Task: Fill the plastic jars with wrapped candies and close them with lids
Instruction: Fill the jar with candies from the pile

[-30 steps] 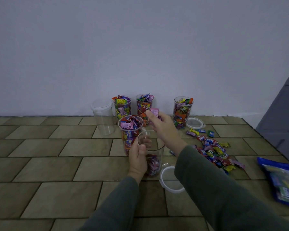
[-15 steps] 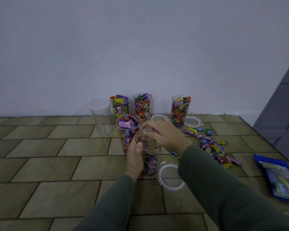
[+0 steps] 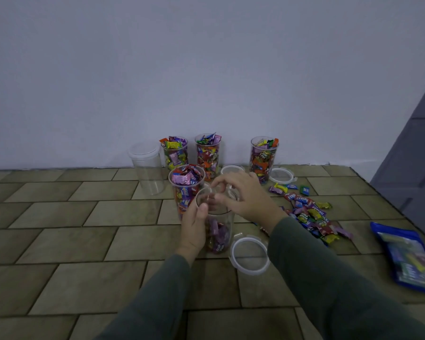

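My left hand (image 3: 193, 228) grips a clear plastic jar (image 3: 219, 238) standing on the tiled floor. Its bottom third holds pink and purple wrapped candies. My right hand (image 3: 243, 196) hovers over the jar's mouth with fingers loosely spread, and I see no candy in it. A loose pile of wrapped candies (image 3: 309, 214) lies to the right. An open lid (image 3: 233, 256) lies on the floor just right of the jar. A full jar (image 3: 185, 185) stands right behind the gripped one.
Three more full, lidless jars (image 3: 174, 153) (image 3: 207, 155) (image 3: 263, 158) line the wall. An empty lidded jar (image 3: 146, 168) stands left of them. Two lids (image 3: 290, 179) (image 3: 231, 168) lie near the right-hand jar. A blue candy bag (image 3: 407, 253) lies far right.
My right hand carried a pink candy from above the back jars down to the gripped jar's mouth; the candy is no longer visible in its fingers. My left hand stayed on the jar.
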